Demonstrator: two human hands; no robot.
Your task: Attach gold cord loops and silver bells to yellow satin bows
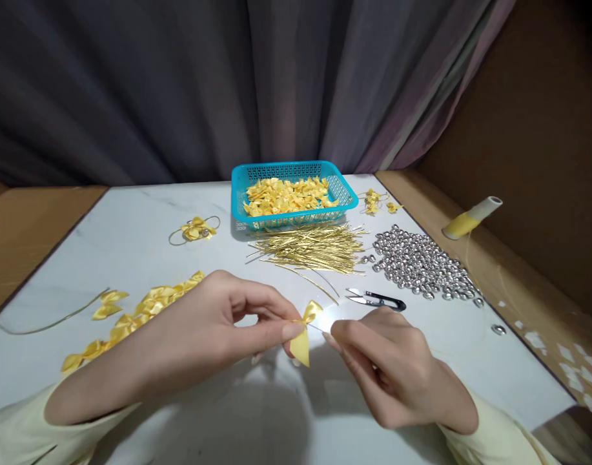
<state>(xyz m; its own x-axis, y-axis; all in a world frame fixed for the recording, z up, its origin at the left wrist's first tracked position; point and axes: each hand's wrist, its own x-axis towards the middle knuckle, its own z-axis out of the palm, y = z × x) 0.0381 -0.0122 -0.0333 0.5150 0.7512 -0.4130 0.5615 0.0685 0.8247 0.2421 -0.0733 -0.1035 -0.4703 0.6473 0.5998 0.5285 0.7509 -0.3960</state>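
Observation:
My left hand [247, 316] pinches a yellow satin ribbon bow [301, 342] between thumb and fingers, low over the table. Close by on the right, my right hand [387, 361] is closed in a pinch on a thin needle [317, 329], whose other end meets the middle of the bow. Any thread on the needle is too fine to make out. Behind the right hand lie black-handled thread snips [376, 299]. A row of yellow bows [145, 309] runs along the table beside my left forearm, partly covered by it.
A blue basket [296, 215] of yellow bows stands at the back, with gold cords [310, 247] in front. Silver beads [421, 261] are heaped at right, near a yellow thread spool [463, 223]. Finished-looking bow pieces [196, 229] lie left of the basket; white scraps [569, 361] lie far right.

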